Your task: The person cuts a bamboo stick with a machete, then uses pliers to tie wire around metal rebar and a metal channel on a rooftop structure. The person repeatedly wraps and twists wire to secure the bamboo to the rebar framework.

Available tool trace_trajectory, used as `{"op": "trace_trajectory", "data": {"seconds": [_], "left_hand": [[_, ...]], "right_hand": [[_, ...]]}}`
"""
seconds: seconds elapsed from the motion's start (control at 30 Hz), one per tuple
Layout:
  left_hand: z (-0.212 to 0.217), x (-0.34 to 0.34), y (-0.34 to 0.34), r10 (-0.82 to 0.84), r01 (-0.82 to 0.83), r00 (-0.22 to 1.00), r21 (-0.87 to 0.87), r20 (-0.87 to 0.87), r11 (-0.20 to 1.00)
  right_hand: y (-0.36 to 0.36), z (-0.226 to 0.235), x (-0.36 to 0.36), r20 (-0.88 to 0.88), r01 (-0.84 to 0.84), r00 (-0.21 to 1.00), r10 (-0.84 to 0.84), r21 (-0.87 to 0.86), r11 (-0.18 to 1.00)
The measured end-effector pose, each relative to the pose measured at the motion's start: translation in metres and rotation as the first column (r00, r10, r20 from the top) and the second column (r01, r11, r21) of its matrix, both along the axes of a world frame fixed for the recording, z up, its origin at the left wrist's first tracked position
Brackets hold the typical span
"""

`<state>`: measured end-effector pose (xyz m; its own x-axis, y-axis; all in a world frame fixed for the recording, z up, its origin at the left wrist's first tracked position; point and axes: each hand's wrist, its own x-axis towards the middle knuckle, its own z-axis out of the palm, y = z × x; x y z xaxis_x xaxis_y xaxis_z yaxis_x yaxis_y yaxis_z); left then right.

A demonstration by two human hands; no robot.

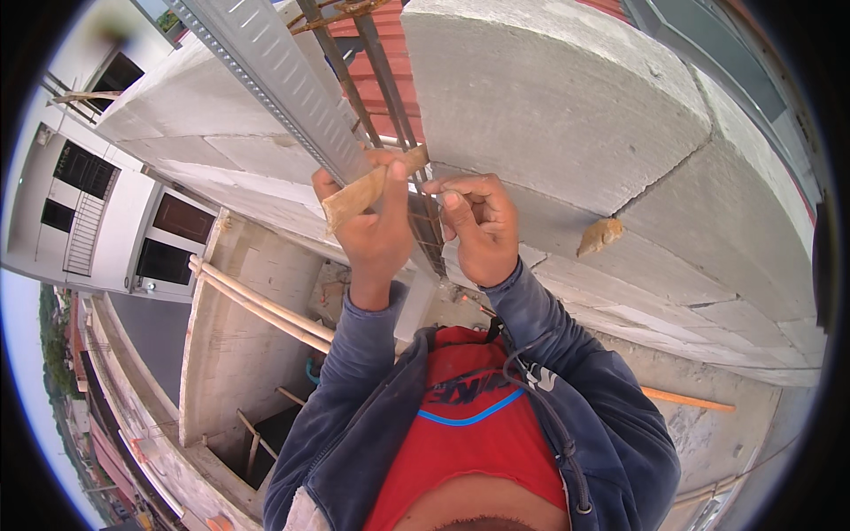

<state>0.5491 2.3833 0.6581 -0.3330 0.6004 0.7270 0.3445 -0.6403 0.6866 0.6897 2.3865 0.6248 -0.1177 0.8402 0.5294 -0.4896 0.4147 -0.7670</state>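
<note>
The left hand [372,232] grips a flat wooden piece [367,190] against the rusty rebar column [390,106] between the grey block walls [549,97], while the right hand [476,232] pinches thin tie wire [423,188], which I judge should be kept taut and twisted snugly.

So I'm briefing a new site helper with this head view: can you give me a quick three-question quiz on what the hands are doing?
1. True or false: the left hand grips a flat wooden piece.
2. What do the right hand fingertips pinch? A) thin wire B) a hammer C) a brick
3. Which material forms the wall beside the rusty rebar?

Key: 1 true. 2 A, thin wire, as far as the view shows. 3 grey concrete blocks.
</note>
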Motion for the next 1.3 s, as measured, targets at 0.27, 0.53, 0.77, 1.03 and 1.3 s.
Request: {"op": "trace_trajectory", "data": {"seconds": [0.27, 0.53, 0.77, 1.03, 1.3], "left_hand": [[0.000, -0.002, 0.000, 0.039, -0.039, 0.998, -0.006, -0.056, 0.999], [0.005, 0.002, -0.006, 0.006, -0.008, 0.999, -0.046, -0.038, 0.999], [0.014, -0.003, -0.008, 0.118, -0.113, 0.957, 0.035, -0.263, 0.993], [0.004, -0.007, -0.006, 0.036, -0.031, 0.993, 0.037, -0.113, 0.999], [-0.001, -0.010, -0.011, -0.005, 0.006, 1.000, -0.043, 0.016, 0.999]], "right_hand": [[0.007, 0.005, 0.000, 0.074, -0.084, 0.994, 0.080, 0.052, 0.995], [-0.001, 0.009, -0.009, 0.233, -0.024, 0.972, 0.030, -0.028, 0.999], [-0.007, 0.033, 0.004, 0.383, 0.254, 0.887, -0.256, 0.056, 0.966], [-0.003, 0.089, -0.002, 0.589, 0.145, 0.687, -0.426, 0.464, 0.874], [-0.011, 0.090, 0.001, 0.669, 0.188, 0.627, -0.400, 0.368, 0.911]]}}
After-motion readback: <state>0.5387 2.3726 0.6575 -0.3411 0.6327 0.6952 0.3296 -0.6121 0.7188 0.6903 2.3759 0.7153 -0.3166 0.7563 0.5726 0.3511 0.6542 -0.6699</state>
